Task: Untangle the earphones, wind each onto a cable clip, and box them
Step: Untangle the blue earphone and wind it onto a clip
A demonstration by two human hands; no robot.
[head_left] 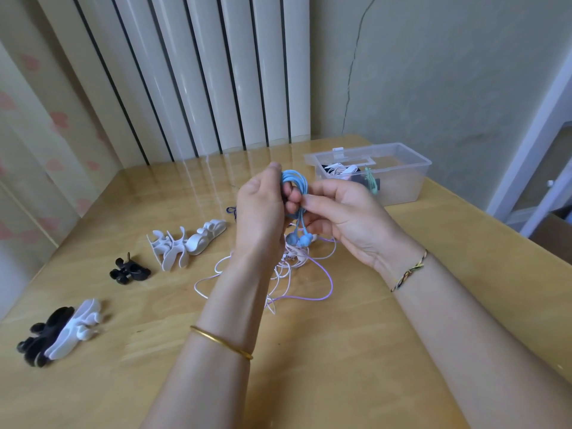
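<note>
Left hand (263, 209) grips a coil of blue earphones (294, 193) above the surface (340, 351), fingers through the loops to keep them from springing open. Right hand (337, 212) pinches the coil's edge, likely steadying it; no clip visible inside, though the view is blocked. Buds hang below. Tangled white and lilac earphones (297, 267) wait underneath. Spare white clips (182, 246) lie left; clear box (399, 178) holds finished sets.
</note>
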